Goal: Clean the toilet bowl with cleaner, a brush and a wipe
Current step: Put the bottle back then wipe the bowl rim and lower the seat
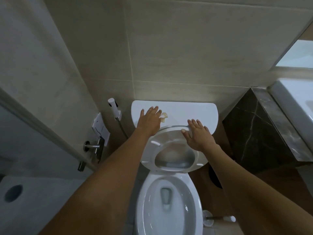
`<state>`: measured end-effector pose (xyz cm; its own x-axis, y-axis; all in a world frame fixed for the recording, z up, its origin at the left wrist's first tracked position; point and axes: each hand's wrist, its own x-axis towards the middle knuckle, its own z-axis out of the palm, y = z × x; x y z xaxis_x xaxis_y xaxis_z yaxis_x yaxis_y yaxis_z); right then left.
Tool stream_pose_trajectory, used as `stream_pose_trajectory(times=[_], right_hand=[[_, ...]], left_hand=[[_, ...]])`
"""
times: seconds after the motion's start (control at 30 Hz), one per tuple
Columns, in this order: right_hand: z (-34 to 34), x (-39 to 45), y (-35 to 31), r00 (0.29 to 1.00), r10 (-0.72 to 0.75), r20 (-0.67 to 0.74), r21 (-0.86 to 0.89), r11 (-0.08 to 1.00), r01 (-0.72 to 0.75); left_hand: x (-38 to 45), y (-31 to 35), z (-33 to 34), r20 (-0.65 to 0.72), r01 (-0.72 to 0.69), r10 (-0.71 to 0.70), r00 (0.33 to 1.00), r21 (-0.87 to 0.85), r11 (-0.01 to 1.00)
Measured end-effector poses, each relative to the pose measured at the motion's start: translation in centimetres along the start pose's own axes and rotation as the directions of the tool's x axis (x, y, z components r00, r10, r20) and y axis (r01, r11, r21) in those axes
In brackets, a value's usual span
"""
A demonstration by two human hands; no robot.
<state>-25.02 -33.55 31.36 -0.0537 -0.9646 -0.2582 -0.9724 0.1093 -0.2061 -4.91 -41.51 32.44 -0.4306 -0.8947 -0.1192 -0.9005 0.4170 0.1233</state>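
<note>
**Both hands at the raised seat and tank**

The toilet bowl (169,206) sits at the near centre of the scene, open, with water at its bottom. Its seat (171,150) is lifted and leans back toward the white tank (194,112) against the far wall.

The left hand (149,120) lies flat on the tank lid with fingers straight and spread, released rather than gripping. A small crumpled wipe (164,117), pale and a little yellowed, lies on the lid just at that hand's right edge; whether the fingers touch it I cannot tell. The right hand (197,134) is also released, fingers straight, resting on the upper rim of the raised seat where it meets the tank.

On the floor near right of the bowl lies a toilet brush (218,218), its round white head toward the bowl.

To the left of the tank a white bidet sprayer (113,107) hangs on the wall, and lower left is a metal door handle (94,146). At right stands a dark marbled vanity (254,129) with a white basin (298,102) at its top.
</note>
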Motion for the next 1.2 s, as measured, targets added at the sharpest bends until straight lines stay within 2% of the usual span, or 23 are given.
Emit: stream_pose_trajectory(times=[0.23,0.47,0.73,0.83,0.97,1.07,1.2], right_hand=[[0.8,-0.2,-0.2,0.999,0.025,-0.023,0.094,0.995,-0.023],[1.4,-2.6,-0.4,0.999,0.023,-0.030,0.058,0.998,-0.021],[3.1,-8.7,-0.4,0.997,-0.061,-0.056,-0.016,0.998,0.060],[4.4,-11.7,-0.4,0.990,-0.100,-0.101,-0.057,0.994,0.095],[7.3,-15.8,-0.2,0.968,-0.171,-0.185,-0.116,0.982,0.151],[10.1,-18.8,0.1,0.961,-0.195,-0.196,-0.129,0.977,0.172],[14.4,-22.6,1.1,0.956,-0.234,-0.177,-0.195,0.960,0.199]], left_hand=[[-0.8,1.9,1.6,0.091,-0.092,0.102,0.991,-0.104,0.990],[-4.4,2.7,2.8,0.125,-0.107,0.138,0.982,-0.232,0.967],[-10.5,4.3,4.3,0.089,-0.149,0.159,0.983,-0.108,0.983],[-13.5,5.0,6.2,0.036,-0.142,0.146,0.989,-0.080,0.987],[-17.7,6.1,9.4,-0.029,-0.146,0.147,0.989,0.041,0.988],[-21.5,7.3,11.2,-0.063,-0.095,0.095,0.993,-0.001,0.995],[-26.5,8.4,14.8,-0.088,-0.094,0.092,0.992,-0.017,0.995]])
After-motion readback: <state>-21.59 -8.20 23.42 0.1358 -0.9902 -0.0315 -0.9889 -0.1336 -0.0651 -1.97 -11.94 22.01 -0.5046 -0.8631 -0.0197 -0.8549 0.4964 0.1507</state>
